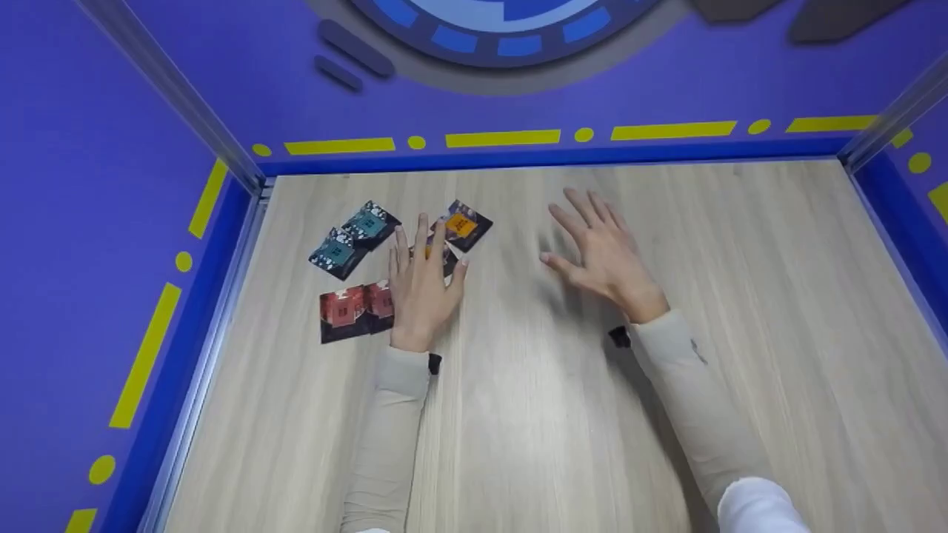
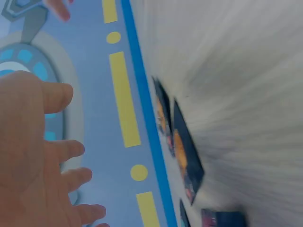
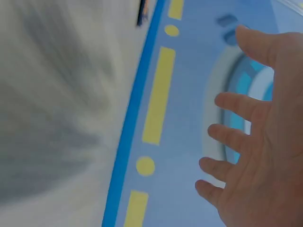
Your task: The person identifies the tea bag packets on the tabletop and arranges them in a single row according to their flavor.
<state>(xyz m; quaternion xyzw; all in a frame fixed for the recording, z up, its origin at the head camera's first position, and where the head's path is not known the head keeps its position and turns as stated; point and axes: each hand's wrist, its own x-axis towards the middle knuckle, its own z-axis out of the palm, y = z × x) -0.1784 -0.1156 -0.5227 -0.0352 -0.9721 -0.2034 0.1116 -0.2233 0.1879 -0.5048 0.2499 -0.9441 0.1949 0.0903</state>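
Palm down with fingers extended, my left hand (image 1: 424,296) hovers over the cards on the left and holds nothing. It overlaps one of two orange-patterned cards (image 1: 462,225) and the edge of one of two red cards (image 1: 343,314). Two teal cards (image 1: 369,223) lie overlapping beyond its fingertips to the left. In the left wrist view the orange cards (image 2: 186,153) lie flat, apart from the palm. My right hand (image 1: 609,263) is raised above bare wood, fingers spread, with nothing in it; its shadow falls to the left.
The light wooden tabletop (image 1: 518,414) is bounded by blue panels (image 1: 503,111) with yellow marks at the back and sides. A metal rail (image 1: 204,377) runs along the left edge. Dark straps show at both wrists.
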